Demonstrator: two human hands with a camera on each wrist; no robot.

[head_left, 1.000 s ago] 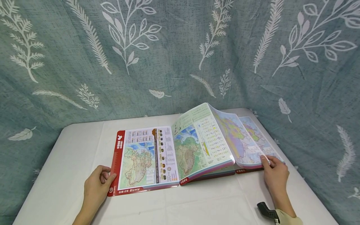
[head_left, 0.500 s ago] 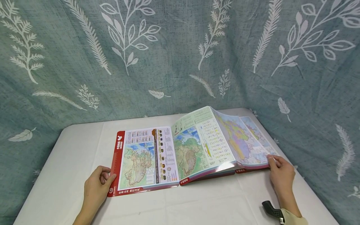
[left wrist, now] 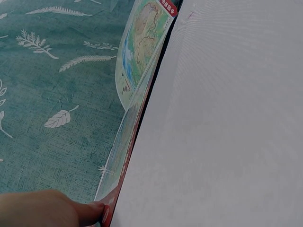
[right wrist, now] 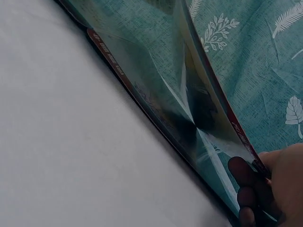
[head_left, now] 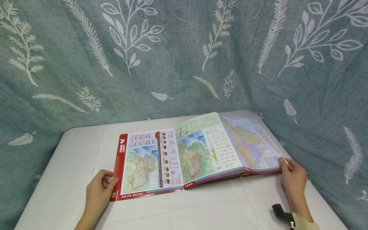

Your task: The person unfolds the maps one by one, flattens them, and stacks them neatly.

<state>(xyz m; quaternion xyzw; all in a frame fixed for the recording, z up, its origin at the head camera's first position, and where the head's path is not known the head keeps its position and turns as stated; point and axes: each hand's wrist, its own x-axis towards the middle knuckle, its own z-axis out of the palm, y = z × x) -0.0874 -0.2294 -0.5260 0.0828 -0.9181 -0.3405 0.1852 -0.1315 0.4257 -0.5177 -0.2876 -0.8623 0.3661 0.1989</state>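
Note:
A folding map (head_left: 143,163) with several printed panels lies across the table, partly spread. Its left panel is flat, with a red border strip. The middle panel (head_left: 198,153) slopes up to a raised fold, and from there the right panel (head_left: 247,140) runs down to the right over a lower layer. My left hand (head_left: 99,188) pinches the left red edge near its front corner; in the left wrist view the thumb (left wrist: 90,213) lies on that corner. My right hand (head_left: 294,179) pinches the front right corner of the upper panel, above the lower layer (right wrist: 156,113) in the right wrist view.
A white cloth covers the table (head_left: 207,207). Behind and to the right hangs a green curtain (head_left: 178,64) with white leaf prints, close along the table's edge. A black strap-like piece (head_left: 281,213) sits by the right sleeve (head_left: 304,222).
My right hand has moved to the right, drawing the upper panel's corner with it. The raised fold has sunk lower and the right panel has spread wider. My left hand has stayed in place.

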